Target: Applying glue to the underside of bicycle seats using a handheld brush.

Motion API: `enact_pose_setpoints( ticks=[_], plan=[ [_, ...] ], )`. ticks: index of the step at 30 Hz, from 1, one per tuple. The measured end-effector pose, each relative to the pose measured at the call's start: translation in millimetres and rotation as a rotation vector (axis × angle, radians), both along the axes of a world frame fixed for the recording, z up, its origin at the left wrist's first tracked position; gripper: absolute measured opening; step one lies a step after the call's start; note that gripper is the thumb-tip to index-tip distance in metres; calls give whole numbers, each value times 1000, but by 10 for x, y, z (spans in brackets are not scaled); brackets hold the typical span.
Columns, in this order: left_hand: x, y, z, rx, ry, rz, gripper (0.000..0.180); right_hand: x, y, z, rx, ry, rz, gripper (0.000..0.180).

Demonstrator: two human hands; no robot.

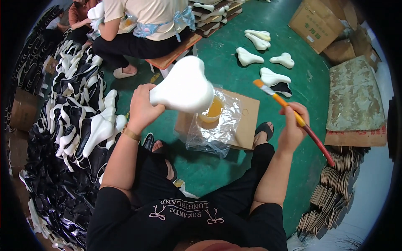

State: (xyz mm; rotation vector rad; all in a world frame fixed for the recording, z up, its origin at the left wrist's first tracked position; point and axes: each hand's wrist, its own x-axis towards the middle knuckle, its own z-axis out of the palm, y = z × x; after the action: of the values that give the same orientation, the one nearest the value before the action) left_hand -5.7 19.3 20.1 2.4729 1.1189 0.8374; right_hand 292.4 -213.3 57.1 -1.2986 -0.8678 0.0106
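Observation:
My left hand (142, 108) grips the narrow end of a white saddle-shaped foam pad (186, 85) and holds it up over a bowl of yellow glue (212, 111). The bowl sits in clear plastic on a flat cardboard sheet (247, 121). My right hand (293, 123) holds a paintbrush (293, 115) with an orange and red handle. Its bristles point up and left, a short way right of the pad and not touching it.
A heap of black and white saddle pads (79, 121) fills the left. Several white pads (272, 77) lie on the green floor beyond the cardboard. Another person (142, 25) sits on a low stool ahead. Cardboard boxes (318, 21) and a stained board (354, 100) stand right; stacked cardboard pieces (335, 184) lower right.

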Motion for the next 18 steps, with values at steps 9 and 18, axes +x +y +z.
enact_pose_setpoints(
  ticks=[9,18],
  plan=[
    [1271,87,871,-38,-27,-451,59,359,-301,-7,276,322,-102,14],
    [-1490,646,-636,-654,-82,251,53,392,-154,-169,67,311,141,21]
  ],
)
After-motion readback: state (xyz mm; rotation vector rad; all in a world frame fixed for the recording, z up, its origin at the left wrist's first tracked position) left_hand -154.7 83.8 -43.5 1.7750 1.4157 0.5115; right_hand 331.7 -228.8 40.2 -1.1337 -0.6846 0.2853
